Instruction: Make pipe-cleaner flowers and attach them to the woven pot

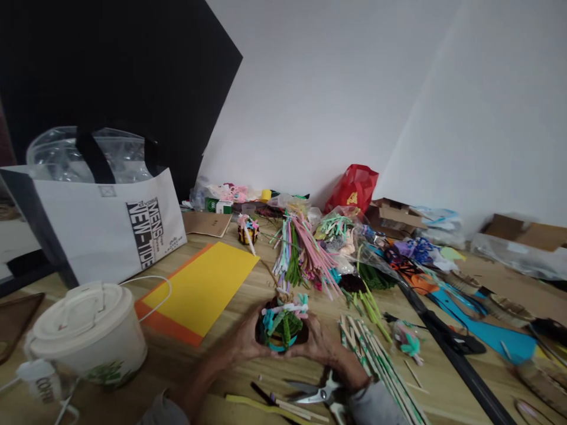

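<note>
- Left hand [245, 339] and right hand [319, 341]: cupped around opposite sides of small, round, multicoloured fuzzy-stem craft pot [286, 326], above near-middle worktop [241, 289].
- Silver-bladed scissors [312, 395]: beside right wrist.

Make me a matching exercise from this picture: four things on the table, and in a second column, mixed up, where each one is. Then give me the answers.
1. Scissors
2. Yellow sheet
3. Green-leaved craft piece
4. Red bag

A. Between the left hand and the right hand
B. In front of the white wall
C. By the right forearm
D. On top of an orange sheet

Pairs: 1-C, 2-D, 3-A, 4-B
</note>
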### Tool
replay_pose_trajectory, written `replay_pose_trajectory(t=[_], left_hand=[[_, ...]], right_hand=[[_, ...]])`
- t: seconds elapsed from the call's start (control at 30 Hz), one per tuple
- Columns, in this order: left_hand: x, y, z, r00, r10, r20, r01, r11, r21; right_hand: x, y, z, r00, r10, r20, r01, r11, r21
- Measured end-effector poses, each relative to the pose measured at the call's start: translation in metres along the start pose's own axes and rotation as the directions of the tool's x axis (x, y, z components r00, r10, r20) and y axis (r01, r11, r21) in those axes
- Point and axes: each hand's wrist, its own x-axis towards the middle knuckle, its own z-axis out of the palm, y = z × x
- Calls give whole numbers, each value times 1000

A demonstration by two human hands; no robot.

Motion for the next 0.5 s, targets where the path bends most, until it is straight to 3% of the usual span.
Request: replay_pose_trajectory(t=[0.23, 0.5], left_hand=[[-3, 6, -1, 997, 78, -5, -78, 997, -10], [-3, 9, 1, 999, 50, -15, -51, 997, -64]], right_hand=[[-1, 0, -6, 998, 54, 11, -55, 998, 17], [8, -15, -40, 988, 111, 108, -116, 992, 48]])
